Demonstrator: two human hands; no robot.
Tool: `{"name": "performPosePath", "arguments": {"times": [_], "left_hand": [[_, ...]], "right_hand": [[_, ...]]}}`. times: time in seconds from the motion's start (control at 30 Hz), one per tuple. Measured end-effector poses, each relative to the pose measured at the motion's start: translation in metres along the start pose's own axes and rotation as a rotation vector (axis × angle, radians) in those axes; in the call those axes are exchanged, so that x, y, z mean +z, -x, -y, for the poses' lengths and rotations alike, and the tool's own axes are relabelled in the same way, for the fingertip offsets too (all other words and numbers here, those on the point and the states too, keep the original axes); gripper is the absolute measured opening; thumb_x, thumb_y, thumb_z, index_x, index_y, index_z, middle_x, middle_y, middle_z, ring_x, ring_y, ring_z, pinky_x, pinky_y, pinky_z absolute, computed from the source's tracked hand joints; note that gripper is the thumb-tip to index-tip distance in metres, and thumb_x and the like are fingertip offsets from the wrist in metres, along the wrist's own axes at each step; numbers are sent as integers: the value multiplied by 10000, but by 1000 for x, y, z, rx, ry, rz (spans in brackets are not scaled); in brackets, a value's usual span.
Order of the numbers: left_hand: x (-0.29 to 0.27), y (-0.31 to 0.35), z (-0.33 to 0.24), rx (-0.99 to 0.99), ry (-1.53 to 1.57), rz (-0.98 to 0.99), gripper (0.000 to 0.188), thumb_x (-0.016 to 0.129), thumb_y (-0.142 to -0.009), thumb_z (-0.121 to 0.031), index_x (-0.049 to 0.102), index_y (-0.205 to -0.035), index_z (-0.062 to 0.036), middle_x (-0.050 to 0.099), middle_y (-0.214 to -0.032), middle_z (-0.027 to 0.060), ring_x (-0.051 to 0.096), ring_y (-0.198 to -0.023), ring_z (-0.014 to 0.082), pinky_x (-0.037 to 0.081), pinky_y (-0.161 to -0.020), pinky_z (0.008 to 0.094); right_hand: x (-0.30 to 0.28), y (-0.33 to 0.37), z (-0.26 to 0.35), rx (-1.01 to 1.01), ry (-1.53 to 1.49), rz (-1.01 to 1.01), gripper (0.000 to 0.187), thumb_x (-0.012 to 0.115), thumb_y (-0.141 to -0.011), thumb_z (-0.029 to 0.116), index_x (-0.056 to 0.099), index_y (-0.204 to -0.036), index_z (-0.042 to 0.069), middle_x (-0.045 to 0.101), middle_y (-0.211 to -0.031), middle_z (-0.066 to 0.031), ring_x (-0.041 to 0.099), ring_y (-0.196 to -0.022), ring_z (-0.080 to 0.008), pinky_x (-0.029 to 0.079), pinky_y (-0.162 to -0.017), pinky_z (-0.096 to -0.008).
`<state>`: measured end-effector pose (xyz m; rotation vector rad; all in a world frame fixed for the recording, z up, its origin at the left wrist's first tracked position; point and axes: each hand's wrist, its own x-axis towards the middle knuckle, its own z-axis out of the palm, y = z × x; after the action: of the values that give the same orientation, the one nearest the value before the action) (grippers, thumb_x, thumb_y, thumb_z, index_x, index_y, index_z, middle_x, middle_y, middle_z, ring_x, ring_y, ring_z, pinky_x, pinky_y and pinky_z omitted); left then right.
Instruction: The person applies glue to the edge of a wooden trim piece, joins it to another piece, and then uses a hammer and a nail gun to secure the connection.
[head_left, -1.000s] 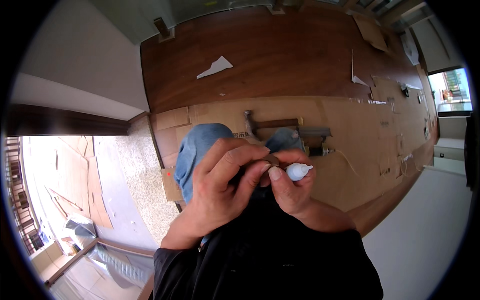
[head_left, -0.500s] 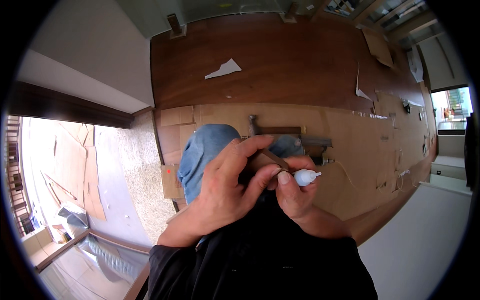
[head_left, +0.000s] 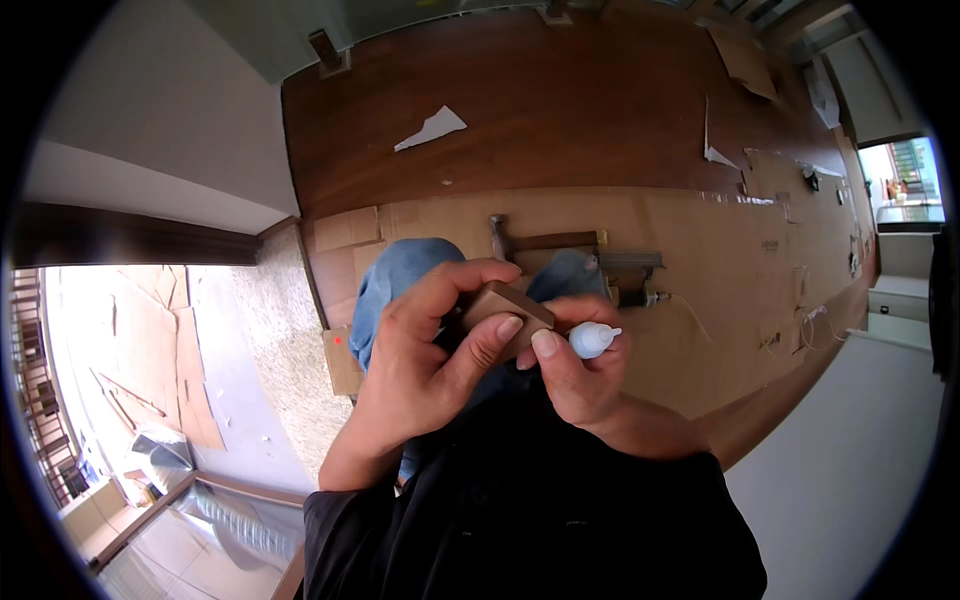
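Between my thumb and fingers, my left hand (head_left: 420,350) grips a small brown block (head_left: 522,302), which looks like wood, tilted above my knees. My right hand (head_left: 580,372) is closed around a small white squeeze bottle (head_left: 594,340) with a narrow nozzle pointing right. The thumb tip of that hand touches the block's right end. Part of the block is covered by my left fingers and thumb. Beyond my knees a hammer (head_left: 545,241) lies on the cardboard, its head to the left. Just right of it is a grey and black tool (head_left: 632,262), partly hidden by my hand.
Cardboard sheets (head_left: 720,330) cover the floor around me, with dark brown wood flooring (head_left: 560,110) beyond. A torn white scrap (head_left: 432,128) lies on that wood. A thin pale hose (head_left: 688,308) leads off the tool. To the left are a stone threshold (head_left: 270,340) and a glass panel (head_left: 215,540).
My left hand has turned the block so that its flat faces show more. The right hand with the bottle has shifted slightly left and up. The whole view has tilted a little.
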<state>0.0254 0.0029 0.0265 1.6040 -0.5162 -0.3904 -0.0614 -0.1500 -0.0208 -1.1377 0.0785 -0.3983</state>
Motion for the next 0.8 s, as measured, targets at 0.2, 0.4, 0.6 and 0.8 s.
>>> {"name": "performPosePath", "arguments": {"times": [0.2, 0.4, 0.6, 0.8], "left_hand": [[0, -1, 0, -25, 41, -17, 294, 752, -930, -132, 654, -1186, -25, 704, -901, 89, 669, -816, 171, 525, -755, 286], [-13, -6, -9, -15, -30, 134, 418, 766, -923, -172, 623, -1276, 0, 700, -1019, 75, 651, -954, 147, 513, -862, 277], [-12, 1, -3, -56, 96, 156, 496, 779, -910, -171, 603, -1347, -17, 697, -1081, 89, 658, -983, 171, 522, -888, 314], [-1, 11, 2, 90, -39, 136, 376, 763, -920, -149, 652, -1251, -10, 695, -1068, 127, 668, -973, 230, 524, -862, 342]], "right_hand": [[-5, 0, 3, -1, 86, 37, 157, 691, -946, 16, 613, -1079, -14, 690, -839, -77, 649, -707, -88, 521, -611, -232], [-10, 3, -3, 14, -26, 31, 149, 674, -953, 26, 605, -1082, -4, 683, -852, -82, 647, -716, -103, 529, -634, -248], [-19, 5, -13, 31, -116, 53, 168, 651, -965, 59, 594, -1112, 1, 676, -882, -95, 634, -718, -131, 527, -637, -277], [-46, 5, -31, 47, -235, 155, 241, 654, -968, 104, 587, -1176, 2, 667, -918, -124, 619, -723, -170, 514, -614, -316]]}}
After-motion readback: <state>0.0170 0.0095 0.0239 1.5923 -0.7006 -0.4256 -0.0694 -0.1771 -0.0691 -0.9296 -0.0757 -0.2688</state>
